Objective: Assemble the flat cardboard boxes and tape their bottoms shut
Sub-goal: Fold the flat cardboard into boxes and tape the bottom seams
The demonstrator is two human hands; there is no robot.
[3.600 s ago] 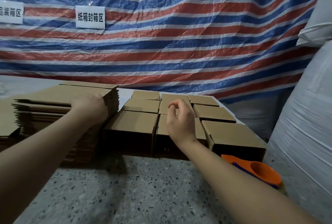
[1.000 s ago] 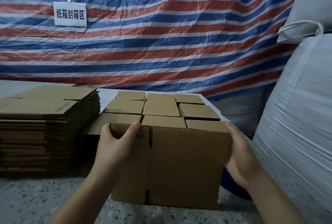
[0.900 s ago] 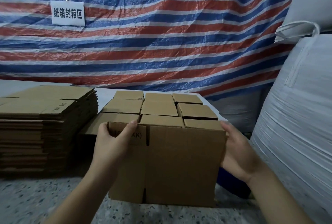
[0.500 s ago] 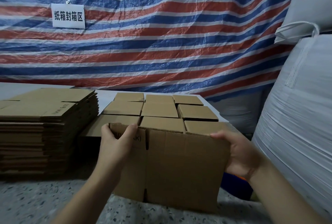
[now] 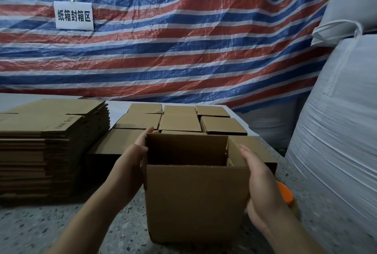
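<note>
A white sign (image 5: 73, 16) at ten o'clock on the striped tarp (image 5: 183, 39) reads 纸箱封箱区; faint print on the stack of flat boxes (image 5: 51, 141) at nine o'clock is too small to read. The cardboard box (image 5: 195, 190), flat half a second ago, is now squared open at six o'clock on the speckled table (image 5: 61, 223), mouth up, standing taller than wide. The left hand (image 5: 132, 164) and right hand (image 5: 259, 188) press its side walls with nearly straight fingers. Assembled boxes (image 5: 179, 121) sit at twelve o'clock.
</note>
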